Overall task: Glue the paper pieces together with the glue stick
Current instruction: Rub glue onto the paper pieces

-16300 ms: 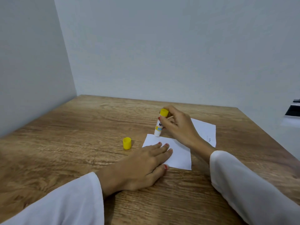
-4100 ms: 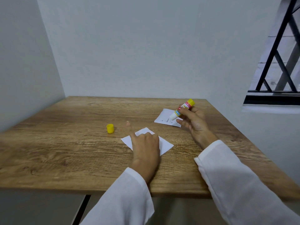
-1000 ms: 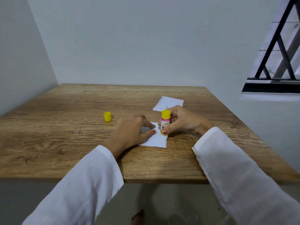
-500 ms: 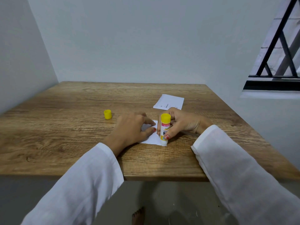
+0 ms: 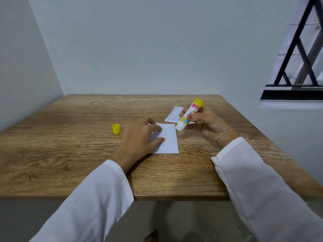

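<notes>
Tilting above the table (image 5: 70, 154), the uncapped glue stick (image 5: 189, 114) sits pinched in the right hand (image 5: 208, 123), its tip just beside the near paper (image 5: 168, 138). Left hand (image 5: 139, 138) presses that sheet with lightly bent fingers. A second paper (image 5: 174, 114) lies behind; the yellow cap (image 5: 116, 129) stands left.

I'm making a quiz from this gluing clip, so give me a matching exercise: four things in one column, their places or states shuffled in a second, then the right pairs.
1. glue stick
2. yellow cap
3. near paper
4. far paper

A. standing alone on the table
B. pressed by the left hand
C. partly behind the right hand
D. held tilted, off the table

Pairs: 1-D, 2-A, 3-B, 4-C
</notes>
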